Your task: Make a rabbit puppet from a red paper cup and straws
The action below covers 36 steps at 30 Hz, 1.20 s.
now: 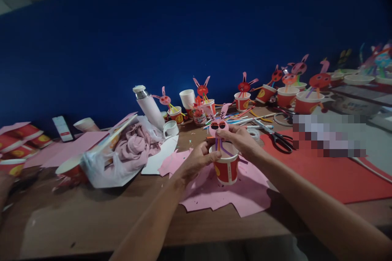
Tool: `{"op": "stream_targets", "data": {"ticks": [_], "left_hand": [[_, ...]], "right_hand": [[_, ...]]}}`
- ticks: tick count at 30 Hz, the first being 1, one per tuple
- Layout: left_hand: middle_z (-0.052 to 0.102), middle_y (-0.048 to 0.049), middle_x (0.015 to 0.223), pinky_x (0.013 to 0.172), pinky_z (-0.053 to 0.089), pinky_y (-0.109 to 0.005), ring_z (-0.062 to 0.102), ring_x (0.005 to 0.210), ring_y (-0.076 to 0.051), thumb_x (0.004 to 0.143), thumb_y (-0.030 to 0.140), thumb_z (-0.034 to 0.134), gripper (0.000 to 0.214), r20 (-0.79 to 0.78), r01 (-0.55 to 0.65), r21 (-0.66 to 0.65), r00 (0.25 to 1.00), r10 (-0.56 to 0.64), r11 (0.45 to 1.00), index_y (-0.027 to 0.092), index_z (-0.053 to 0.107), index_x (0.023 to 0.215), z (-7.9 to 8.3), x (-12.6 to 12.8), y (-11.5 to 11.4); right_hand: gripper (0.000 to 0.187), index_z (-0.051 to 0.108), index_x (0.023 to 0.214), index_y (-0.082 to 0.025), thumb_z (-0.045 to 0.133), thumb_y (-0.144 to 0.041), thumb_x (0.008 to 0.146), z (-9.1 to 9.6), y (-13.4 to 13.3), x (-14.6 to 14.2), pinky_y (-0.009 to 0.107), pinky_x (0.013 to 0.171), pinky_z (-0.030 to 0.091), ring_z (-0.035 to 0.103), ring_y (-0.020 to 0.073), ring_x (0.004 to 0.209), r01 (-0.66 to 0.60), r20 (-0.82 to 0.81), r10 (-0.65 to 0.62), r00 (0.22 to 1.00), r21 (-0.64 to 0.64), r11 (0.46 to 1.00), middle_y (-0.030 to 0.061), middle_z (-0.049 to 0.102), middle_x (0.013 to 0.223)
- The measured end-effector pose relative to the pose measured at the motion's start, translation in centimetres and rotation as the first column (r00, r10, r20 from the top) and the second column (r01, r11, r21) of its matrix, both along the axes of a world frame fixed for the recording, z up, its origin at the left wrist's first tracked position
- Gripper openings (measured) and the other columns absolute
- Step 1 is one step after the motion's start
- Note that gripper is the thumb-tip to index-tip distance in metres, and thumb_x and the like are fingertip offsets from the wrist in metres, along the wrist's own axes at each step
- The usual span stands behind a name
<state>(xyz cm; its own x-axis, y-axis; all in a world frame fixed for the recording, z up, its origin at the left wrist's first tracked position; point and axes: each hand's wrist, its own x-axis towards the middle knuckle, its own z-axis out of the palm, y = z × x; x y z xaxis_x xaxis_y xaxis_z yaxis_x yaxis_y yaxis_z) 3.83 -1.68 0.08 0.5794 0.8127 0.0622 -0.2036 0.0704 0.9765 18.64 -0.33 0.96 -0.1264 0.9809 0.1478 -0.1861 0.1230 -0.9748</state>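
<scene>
A red paper cup [228, 171] with a white rim stands upright on cut pink paper in front of me. My left hand [196, 161] grips its left side, thumb at the rim and the other fingers partly hidden behind. Above the cup is a pink paper rabbit face [219, 129] with dark eyes and upright ears, on purple pipe-cleaner-like stems [219, 143] that reach down to the cup. My right hand [243, 140] pinches the face at its lower right edge. Under the cup lies the pink paper sheet [202, 195], its edges jagged.
Scissors [281, 140] lie on red paper [324, 179] at right, near a tape roll [253, 134]. Finished-looking rabbit cups [241, 101] line the back. At left are a flask [150, 108], a plastic bag [107, 175], a phone [63, 128] and another person's hand [4, 187].
</scene>
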Motion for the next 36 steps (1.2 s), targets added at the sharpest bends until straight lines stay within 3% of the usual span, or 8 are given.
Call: {"op": "stream_targets", "data": {"ticks": [8, 18, 23, 27, 32, 36], "left_hand": [[0.062, -0.0085, 0.093, 0.068, 0.042, -0.026, 0.059, 0.079, -0.017, 0.058, 0.038, 0.072, 0.049, -0.014, -0.128, -0.02, 0.992, 0.128, 0.992, 0.014, 0.053, 0.096, -0.6, 0.0, 0.4], [0.058, -0.0123, 0.107, 0.081, 0.041, -0.03, 0.055, 0.097, -0.022, 0.059, 0.036, 0.071, 0.05, 0.041, -0.124, 0.016, 0.992, 0.123, 0.992, 0.013, 0.053, 0.1, -0.4, -0.1, 0.7], [0.062, -0.0118, 0.101, 0.075, 0.043, -0.029, 0.058, 0.089, -0.021, 0.06, 0.039, 0.07, 0.056, 0.053, -0.163, 0.058, 0.986, 0.16, 0.985, 0.013, 0.052, 0.106, -0.3, -0.3, 1.1], [0.064, -0.0093, 0.092, 0.067, 0.043, -0.026, 0.06, 0.084, -0.02, 0.058, 0.044, 0.069, 0.055, 0.076, -0.263, 0.075, 0.963, 0.257, 0.962, 0.014, 0.053, 0.101, -0.2, -0.8, 1.6], [0.064, -0.0055, 0.09, 0.071, 0.042, -0.025, 0.06, 0.083, -0.016, 0.062, 0.041, 0.067, 0.046, 0.122, -0.343, 0.109, 0.936, 0.33, 0.933, 0.015, 0.052, 0.096, -0.3, -1.9, 2.7], [0.064, -0.0041, 0.089, 0.07, 0.042, -0.023, 0.06, 0.079, -0.014, 0.06, 0.038, 0.069, 0.045, 0.148, -0.381, 0.088, 0.919, 0.366, 0.92, 0.015, 0.052, 0.095, -0.4, -2.3, 3.2]], "right_hand": [[0.017, 0.059, 0.069, -0.016, 0.06, -0.032, 0.064, 0.3, -0.2, 0.3, 0.024, 0.057, 0.039, 0.052, 0.0107, 0.058, -0.019, 0.077, 0.017, 0.997, 0.026, 0.999, -0.0015, 0.06, 0.065], [0.028, 0.061, 0.074, -0.015, 0.06, -0.042, 0.067, 0.1, -0.1, 0.3, 0.024, 0.058, 0.04, 0.053, 0.0119, 0.061, -0.054, 0.086, 0.049, 0.995, 0.056, 0.997, 0.0006, 0.061, 0.07], [0.028, 0.06, 0.081, -0.018, 0.055, -0.044, 0.072, 0.3, 0.2, 0.6, 0.026, 0.065, 0.042, 0.055, 0.0132, 0.069, 0.007, 0.021, -0.01, 1.0, 0.15, 0.989, 0.0009, 0.061, 0.074], [0.028, 0.056, 0.079, -0.018, 0.056, -0.046, 0.071, 0.0, 0.8, 1.2, 0.027, 0.066, 0.043, 0.055, 0.0136, 0.07, 0.076, 0.01, -0.077, 0.997, 0.089, 0.993, 0.0018, 0.06, 0.074], [0.028, 0.052, 0.068, -0.017, 0.06, -0.044, 0.067, -0.3, 0.8, 1.4, 0.025, 0.061, 0.04, 0.05, 0.0101, 0.058, -0.07, 0.151, 0.071, 0.986, -0.01, 0.997, -0.0017, 0.055, 0.063], [0.029, 0.052, 0.064, -0.017, 0.056, -0.045, 0.07, -0.7, 0.8, 1.4, 0.025, 0.055, 0.037, 0.047, 0.0096, 0.054, -0.188, 0.291, 0.185, 0.939, -0.015, 0.982, -0.0018, 0.053, 0.059]]}}
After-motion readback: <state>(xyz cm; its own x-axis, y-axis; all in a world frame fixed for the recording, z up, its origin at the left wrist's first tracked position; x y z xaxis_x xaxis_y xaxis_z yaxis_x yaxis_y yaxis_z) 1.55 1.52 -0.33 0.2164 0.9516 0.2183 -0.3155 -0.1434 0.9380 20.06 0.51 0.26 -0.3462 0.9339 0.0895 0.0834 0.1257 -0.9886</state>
